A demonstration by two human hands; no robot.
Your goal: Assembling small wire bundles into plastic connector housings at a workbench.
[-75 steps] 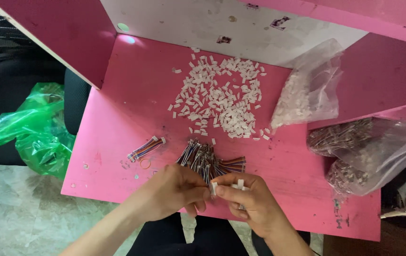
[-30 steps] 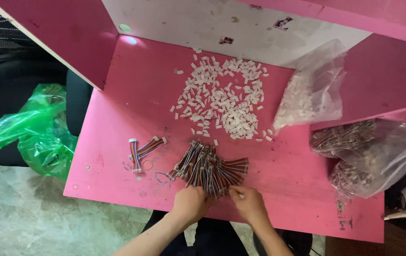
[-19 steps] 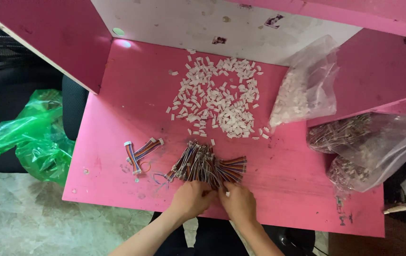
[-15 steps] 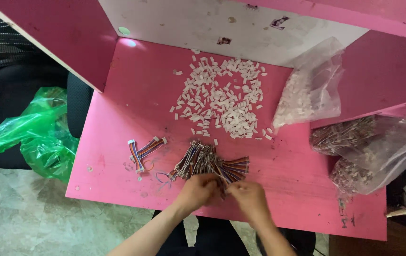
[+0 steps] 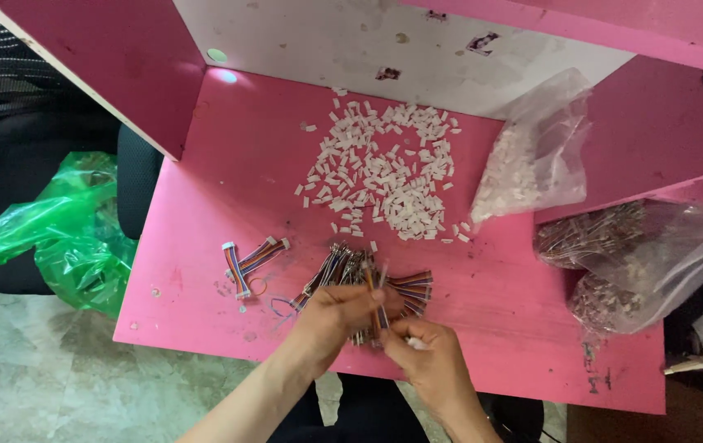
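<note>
Low centre of the frame: left hand (image 5: 337,310) pinches a short multicoloured wire lead (image 5: 374,305) over the wire pile (image 5: 368,275); right hand (image 5: 425,354) holds a small white plastic connector (image 5: 414,344). Keep the wire ends steady and aligned, I'd say.

Lower centre of frame: left hand (image 5: 337,313) and right hand (image 5: 427,358), both bare, no gloves, rings or wristbands seen. Forearms uncovered to the bottom edge, no sleeves in view. Dark trousers below table edge
</note>
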